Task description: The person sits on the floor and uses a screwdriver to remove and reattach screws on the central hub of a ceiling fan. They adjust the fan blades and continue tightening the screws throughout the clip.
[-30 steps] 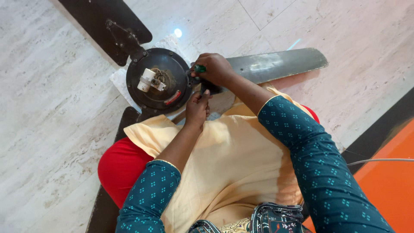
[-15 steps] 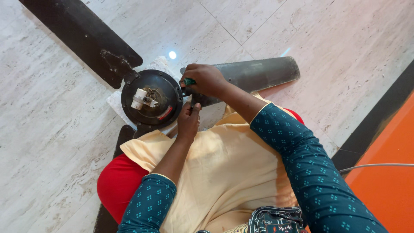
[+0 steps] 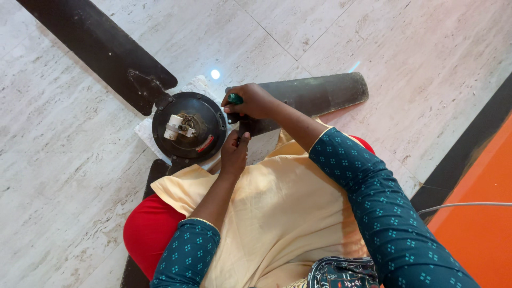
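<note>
Quick look at the fan teardown. The ceiling fan motor (image 3: 189,129) lies flat on the floor, on a pale cloth (image 3: 148,129), sitting further toward the lower middle of the view than a second ago. I think that's mostly the head camera tilting, since the hands sit the same way against the hub in all three shots. So no new step here, just the same spot at the blade joint being worked.

The right hand (image 3: 253,102) is closed around a green-handled screwdriver (image 3: 234,99), held at the root of the grey blade (image 3: 314,93) where it meets the motor rim. The left hand (image 3: 234,152) sits just below, fingers pinched together at the same joint; I can't tell whether it grips a small part or only steadies the bracket.

A dark blade (image 3: 90,48) runs to the floor's far left corner, and a third one (image 3: 140,224) pokes out under the knee.

Containers: none really. The nearest is the motor's round top plate, which carries a white terminal block (image 3: 175,127) and a red part (image 3: 206,144).
</note>
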